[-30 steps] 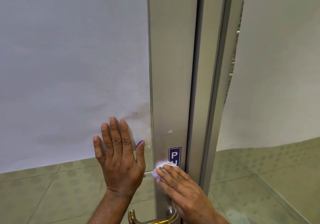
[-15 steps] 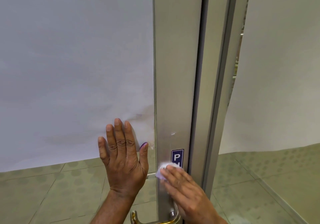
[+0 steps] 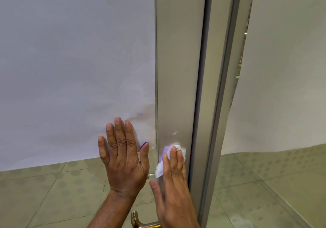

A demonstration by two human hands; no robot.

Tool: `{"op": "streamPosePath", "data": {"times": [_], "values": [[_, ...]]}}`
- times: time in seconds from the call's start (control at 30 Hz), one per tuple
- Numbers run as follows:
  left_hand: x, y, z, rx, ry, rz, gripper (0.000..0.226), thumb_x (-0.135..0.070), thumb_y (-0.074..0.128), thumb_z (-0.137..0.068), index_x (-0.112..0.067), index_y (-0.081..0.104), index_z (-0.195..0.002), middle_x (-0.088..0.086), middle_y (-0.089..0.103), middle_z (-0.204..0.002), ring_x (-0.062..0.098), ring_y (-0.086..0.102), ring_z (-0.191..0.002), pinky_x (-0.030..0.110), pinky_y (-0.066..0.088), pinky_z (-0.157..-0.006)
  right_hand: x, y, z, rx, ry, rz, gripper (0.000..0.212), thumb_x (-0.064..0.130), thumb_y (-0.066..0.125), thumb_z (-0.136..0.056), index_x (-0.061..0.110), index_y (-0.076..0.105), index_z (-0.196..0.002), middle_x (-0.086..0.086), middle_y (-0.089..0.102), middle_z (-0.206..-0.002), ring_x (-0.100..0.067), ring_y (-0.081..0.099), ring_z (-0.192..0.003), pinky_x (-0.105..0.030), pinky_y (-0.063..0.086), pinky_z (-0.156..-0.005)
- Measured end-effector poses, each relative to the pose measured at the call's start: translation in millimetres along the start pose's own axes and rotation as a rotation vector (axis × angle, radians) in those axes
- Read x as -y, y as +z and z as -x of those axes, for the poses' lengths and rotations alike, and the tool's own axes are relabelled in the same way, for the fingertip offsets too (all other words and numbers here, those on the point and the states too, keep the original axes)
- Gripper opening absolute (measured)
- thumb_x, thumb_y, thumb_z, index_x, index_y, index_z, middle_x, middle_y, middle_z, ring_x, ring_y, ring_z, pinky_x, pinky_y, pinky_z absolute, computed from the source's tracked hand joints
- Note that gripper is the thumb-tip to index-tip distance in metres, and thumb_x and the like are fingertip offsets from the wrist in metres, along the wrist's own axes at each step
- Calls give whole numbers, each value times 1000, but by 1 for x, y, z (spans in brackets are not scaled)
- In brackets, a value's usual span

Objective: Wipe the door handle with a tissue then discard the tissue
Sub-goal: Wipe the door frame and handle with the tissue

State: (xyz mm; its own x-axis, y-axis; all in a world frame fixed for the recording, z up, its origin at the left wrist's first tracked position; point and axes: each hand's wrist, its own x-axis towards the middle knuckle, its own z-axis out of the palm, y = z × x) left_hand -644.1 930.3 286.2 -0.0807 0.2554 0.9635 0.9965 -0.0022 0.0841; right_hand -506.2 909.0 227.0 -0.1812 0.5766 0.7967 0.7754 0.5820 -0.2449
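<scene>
My right hand (image 3: 173,180) presses a crumpled white tissue (image 3: 163,159) flat against the grey metal door stile (image 3: 178,69), its fingers pointing up. The tissue shows above and left of the fingers and hides the small blue sign. My left hand (image 3: 123,157) rests flat and open on the glass panel (image 3: 75,183), just left of the stile, fingers spread. The brass door handle (image 3: 141,221) curves out at the bottom edge of the view, below both hands and partly hidden by my right wrist.
White paper (image 3: 70,60) covers the glass behind the left hand. A second metal frame (image 3: 227,69) stands right of the stile, with another paper-covered pane (image 3: 282,69) beyond. Tiled floor (image 3: 264,183) shows through the lower glass.
My right hand has slid the tissue up the stile and now covers the blue sign, fingers turned more upright. The left hand stays flat on the glass.
</scene>
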Motion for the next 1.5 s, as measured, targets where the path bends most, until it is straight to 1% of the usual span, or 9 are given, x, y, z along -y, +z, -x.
{"op": "streamPosePath", "data": {"times": [0.2, 0.37, 0.53, 0.7, 0.9, 1.07, 1.2, 1.37, 1.5], "values": [[0, 0, 0, -1, 5, -2, 67, -46, 23, -110, -8, 5, -162, 5, -9, -172, 23, -6, -160, 45, -1, -129, -18, 15, 35, 198, -310, 225, 76, 55, 15, -104, 5, -2, -159, -13, -8, -168, -26, -5, -155, -33, 5, -123], [0, 0, -1, -1, 6, 2, 67, -46, 23, -109, -10, 3, -162, 4, -10, -172, 22, -7, -160, 45, -2, -129, -7, 11, 2, 65, -71, 117, 74, 55, 13, -105, 8, -4, -159, -8, -12, -168, -20, -9, -155, -28, 2, -124], [0, 0, 1, 4, 2, 1, 67, -46, 22, -110, -9, 4, -162, 4, -10, -172, 22, -7, -159, 46, -1, -129, -5, 34, 28, 99, -152, 202, 78, 58, 9, -103, 5, -5, -158, -13, -12, -167, -25, -9, -155, -33, 2, -123], [1, -1, 0, 15, -1, 17, 67, -46, 22, -109, -11, 1, -162, 3, -11, -172, 22, -8, -159, 46, -1, -128, -16, 44, 39, 79, -81, 201, 74, 56, 6, -104, 7, -5, -158, -11, -13, -167, -23, -10, -155, -30, 1, -123], [1, -1, 0, 18, 2, 12, 67, -46, 22, -109, -10, 1, -162, 3, -12, -172, 22, -9, -159, 46, -2, -128, 6, 34, 9, -71, -20, 189, 67, 46, 8, -106, 6, -4, -159, -11, -12, -167, -24, -10, -155, -34, -1, -123], [0, -1, 1, 11, -5, 11, 67, -46, 23, -110, -8, 5, -162, 4, -9, -172, 22, -7, -160, 46, -1, -129, -28, 33, 19, -61, -251, 356, 62, 27, 15, -105, 3, -6, -158, -15, -13, -167, -27, -10, -155, -37, -4, -125], [0, -1, 0, 11, -4, -1, 67, -45, 24, -109, -8, 5, -162, 5, -9, -172, 23, -7, -160, 46, -1, -128, -26, 3, -3, 23, -261, 290, 103, 24, 57, -80, 9, -6, -160, -9, -11, -168, -24, -8, -156, -36, -6, -126], [-1, -1, 1, 9, -2, 7, 67, -45, 24, -109, -9, 4, -162, 4, -9, -172, 23, -7, -160, 46, -2, -128, -6, -2, -17, -18, -177, 178, 71, 33, 32, -104, 9, -4, -160, -11, -4, -169, -25, -3, -156, -38, -3, -126], [0, 0, 1, 7, -2, 3, 68, -45, 25, -109, -9, 4, -162, 4, -9, -172, 23, -7, -160, 46, -1, -129, -24, 20, 11, 100, -253, 267, 69, 46, 11, -106, 6, -6, -159, -12, -12, -168, -25, -9, -155, -37, -3, -125]]}}
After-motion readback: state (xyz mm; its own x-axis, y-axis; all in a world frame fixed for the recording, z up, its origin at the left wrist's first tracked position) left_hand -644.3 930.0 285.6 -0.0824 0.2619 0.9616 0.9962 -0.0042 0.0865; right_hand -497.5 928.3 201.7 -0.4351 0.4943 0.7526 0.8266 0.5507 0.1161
